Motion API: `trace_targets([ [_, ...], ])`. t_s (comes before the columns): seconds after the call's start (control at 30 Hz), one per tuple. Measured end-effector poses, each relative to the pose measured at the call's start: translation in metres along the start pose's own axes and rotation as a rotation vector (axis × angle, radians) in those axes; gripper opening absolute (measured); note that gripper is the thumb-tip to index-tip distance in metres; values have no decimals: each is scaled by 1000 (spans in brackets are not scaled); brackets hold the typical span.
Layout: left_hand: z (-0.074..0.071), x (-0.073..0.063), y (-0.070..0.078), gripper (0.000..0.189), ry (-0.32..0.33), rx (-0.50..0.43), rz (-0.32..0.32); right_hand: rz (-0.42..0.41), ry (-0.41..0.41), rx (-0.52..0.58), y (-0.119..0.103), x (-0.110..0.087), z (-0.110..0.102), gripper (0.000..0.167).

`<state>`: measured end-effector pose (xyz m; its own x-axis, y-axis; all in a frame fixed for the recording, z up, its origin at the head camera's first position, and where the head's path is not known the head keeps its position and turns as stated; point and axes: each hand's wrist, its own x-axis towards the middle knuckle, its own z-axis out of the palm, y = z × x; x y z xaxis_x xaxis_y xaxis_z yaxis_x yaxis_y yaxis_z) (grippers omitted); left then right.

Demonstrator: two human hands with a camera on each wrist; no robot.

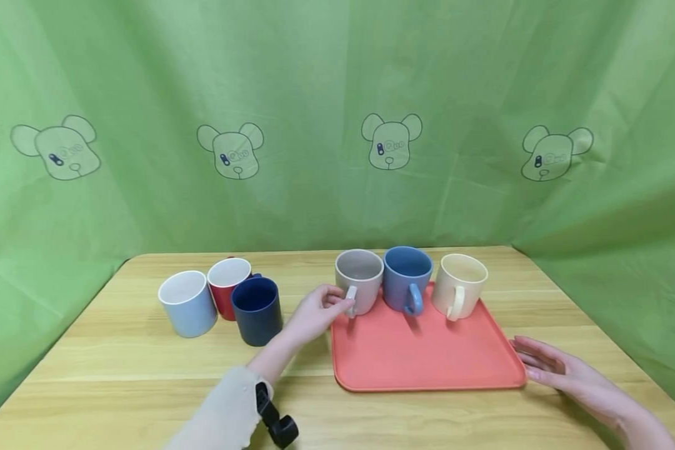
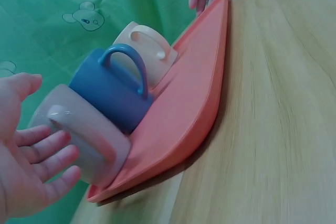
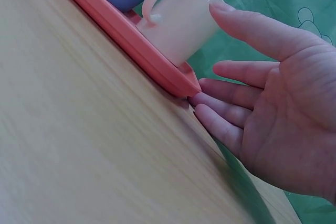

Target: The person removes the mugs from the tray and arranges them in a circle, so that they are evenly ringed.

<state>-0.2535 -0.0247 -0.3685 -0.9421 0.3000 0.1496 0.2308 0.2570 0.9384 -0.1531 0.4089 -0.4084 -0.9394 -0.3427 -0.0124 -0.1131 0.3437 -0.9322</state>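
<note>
A coral tray (image 1: pixel 422 362) lies on the wooden table with three mugs standing in a row along its far side. The grey mug (image 1: pixel 368 289) is at the left, the blue mug (image 1: pixel 398 290) beside it, and the cream mug (image 1: pixel 470 295) stands a little apart at the right. My left hand (image 1: pixel 317 310) is at the grey mug's handle, its fingers relaxed and not curled round it in the left wrist view. At the tray's right edge, my right hand (image 1: pixel 565 373) has its fingers loosely extended, with fingertips right at the rim in the right wrist view.
Left of the tray, a light blue mug (image 1: pixel 192 314), a red mug (image 1: pixel 220 299) with a white inside and a navy mug (image 1: pixel 259 324) stand grouped on the table (image 1: pixel 146 387). A green curtain (image 1: pixel 315 200) with printed bear heads hangs behind the table and along its sides.
</note>
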Motion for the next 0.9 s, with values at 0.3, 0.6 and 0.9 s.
trace_targets([
  [0.3, 15, 16, -7, 36, 22, -216, -133, -3, 5, -7, -1, 0, 0, 54],
  [0.6, 26, 19, -11, 29, -8, -268, -117, -24, -1, -5, -1, -1, 0, 53],
  [0.9, 33, 20, -10, 31, -41, -351, -128, -10, 14, -24, -1, -1, 0, 52],
])
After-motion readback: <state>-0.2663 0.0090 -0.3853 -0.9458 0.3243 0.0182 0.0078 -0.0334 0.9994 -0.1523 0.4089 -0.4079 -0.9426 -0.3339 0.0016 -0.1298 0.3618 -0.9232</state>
